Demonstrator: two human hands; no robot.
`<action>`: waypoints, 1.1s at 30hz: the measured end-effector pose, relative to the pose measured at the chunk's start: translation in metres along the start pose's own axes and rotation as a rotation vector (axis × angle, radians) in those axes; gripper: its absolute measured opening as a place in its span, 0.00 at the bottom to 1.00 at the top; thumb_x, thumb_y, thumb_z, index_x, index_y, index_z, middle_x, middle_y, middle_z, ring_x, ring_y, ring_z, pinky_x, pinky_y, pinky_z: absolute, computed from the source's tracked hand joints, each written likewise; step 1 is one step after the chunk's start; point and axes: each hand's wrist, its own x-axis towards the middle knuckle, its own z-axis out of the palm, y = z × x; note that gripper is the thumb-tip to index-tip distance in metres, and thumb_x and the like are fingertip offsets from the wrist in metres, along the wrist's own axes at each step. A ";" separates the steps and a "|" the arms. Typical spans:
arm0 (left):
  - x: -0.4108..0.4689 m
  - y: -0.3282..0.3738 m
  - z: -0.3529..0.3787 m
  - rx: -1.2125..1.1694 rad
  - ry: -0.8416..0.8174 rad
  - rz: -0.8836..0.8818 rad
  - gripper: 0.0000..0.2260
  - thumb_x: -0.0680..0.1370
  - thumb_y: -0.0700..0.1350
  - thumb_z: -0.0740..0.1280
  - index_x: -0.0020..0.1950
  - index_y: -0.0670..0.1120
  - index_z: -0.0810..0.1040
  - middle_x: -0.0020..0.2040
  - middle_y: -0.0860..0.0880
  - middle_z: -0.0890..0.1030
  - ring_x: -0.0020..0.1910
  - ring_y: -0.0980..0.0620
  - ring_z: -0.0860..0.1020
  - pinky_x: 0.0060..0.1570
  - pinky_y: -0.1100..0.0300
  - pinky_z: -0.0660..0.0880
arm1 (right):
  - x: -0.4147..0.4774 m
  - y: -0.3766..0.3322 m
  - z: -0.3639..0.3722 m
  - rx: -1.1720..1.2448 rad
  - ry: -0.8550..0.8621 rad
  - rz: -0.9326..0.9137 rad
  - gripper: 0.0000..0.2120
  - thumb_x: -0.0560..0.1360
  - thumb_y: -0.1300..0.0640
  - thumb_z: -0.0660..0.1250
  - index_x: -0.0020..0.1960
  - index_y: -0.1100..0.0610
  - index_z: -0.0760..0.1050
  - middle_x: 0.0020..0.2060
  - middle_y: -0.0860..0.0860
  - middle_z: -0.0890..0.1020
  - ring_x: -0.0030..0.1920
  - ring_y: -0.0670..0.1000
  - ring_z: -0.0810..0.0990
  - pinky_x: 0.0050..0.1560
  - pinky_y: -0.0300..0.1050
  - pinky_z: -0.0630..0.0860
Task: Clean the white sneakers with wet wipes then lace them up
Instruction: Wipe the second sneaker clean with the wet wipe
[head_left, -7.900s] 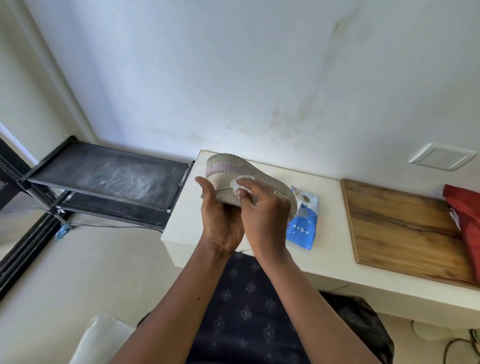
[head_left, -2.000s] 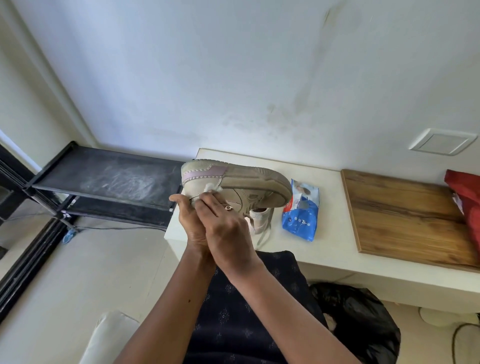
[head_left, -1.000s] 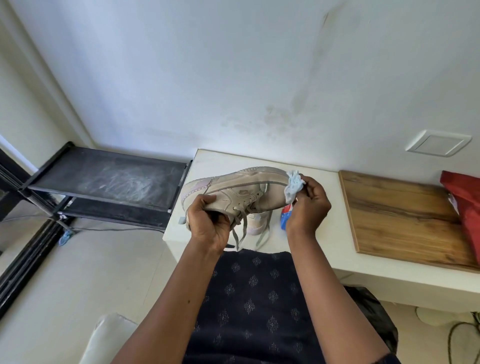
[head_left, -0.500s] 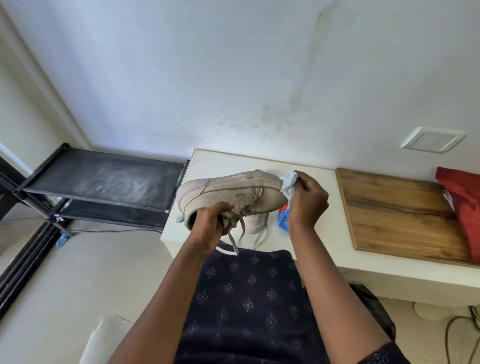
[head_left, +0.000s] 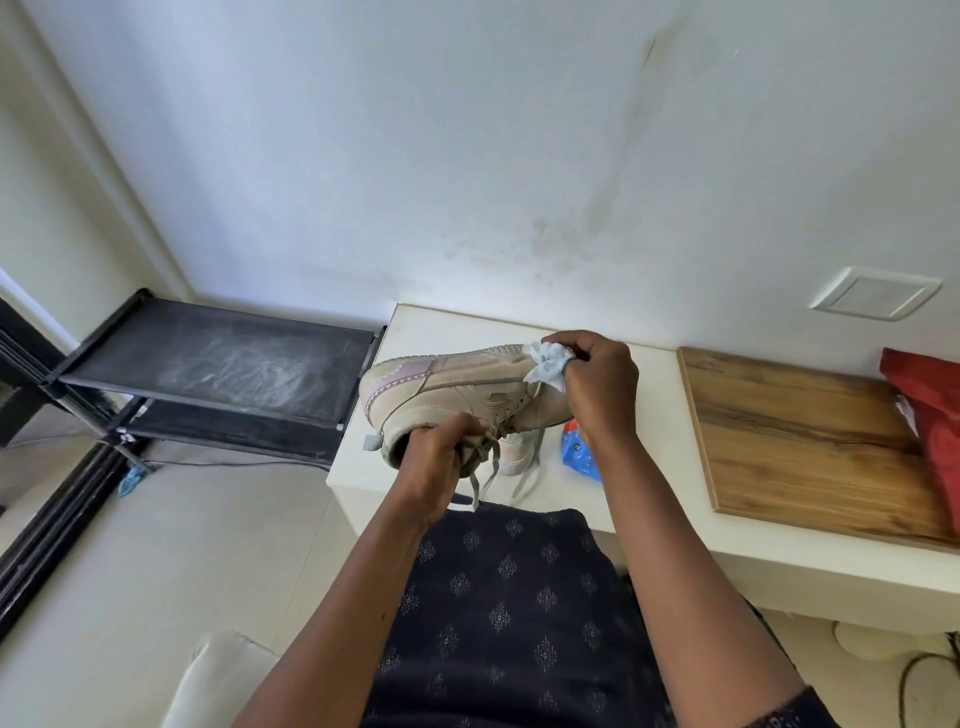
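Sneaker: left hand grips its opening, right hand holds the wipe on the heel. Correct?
No. Head view: the right hand holds the wipe at the toe end, not the heel. The left hand does grip the sneaker at its opening.

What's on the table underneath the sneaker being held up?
Part of a second sneaker shows on the white table below the held sneaker, a blue wipes pack beside it. The held sneaker and right hand cover most of both.

Dingy cream leather sneaker (head_left: 452, 389) with a lilac heel panel, crumpled pale-blue wet wipe (head_left: 548, 364), blue plastic wipes pack (head_left: 579, 456) red at one corner, brown streaky-grained wooden board (head_left: 805, 431), navy fabric garment (head_left: 509, 597) dotted with pale diamond motifs
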 end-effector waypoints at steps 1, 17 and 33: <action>0.000 0.000 0.000 -0.019 0.004 -0.015 0.21 0.75 0.33 0.59 0.21 0.44 0.69 0.22 0.48 0.65 0.24 0.54 0.64 0.32 0.59 0.58 | 0.000 0.000 0.001 0.014 0.020 0.003 0.15 0.71 0.70 0.61 0.49 0.58 0.83 0.45 0.54 0.84 0.46 0.51 0.80 0.45 0.42 0.76; -0.008 -0.003 0.004 0.051 0.087 -0.064 0.08 0.64 0.42 0.67 0.28 0.41 0.72 0.27 0.46 0.70 0.34 0.49 0.66 0.36 0.58 0.63 | -0.017 0.002 0.023 -0.255 0.059 -0.481 0.10 0.68 0.71 0.66 0.49 0.66 0.79 0.43 0.59 0.83 0.42 0.58 0.81 0.46 0.44 0.76; -0.023 -0.002 0.015 0.398 -0.050 0.252 0.16 0.67 0.41 0.59 0.54 0.52 0.69 0.60 0.40 0.75 0.61 0.45 0.72 0.65 0.50 0.68 | -0.066 -0.024 0.043 -0.005 0.032 -0.768 0.25 0.60 0.71 0.49 0.43 0.65 0.82 0.43 0.56 0.84 0.46 0.53 0.83 0.51 0.40 0.76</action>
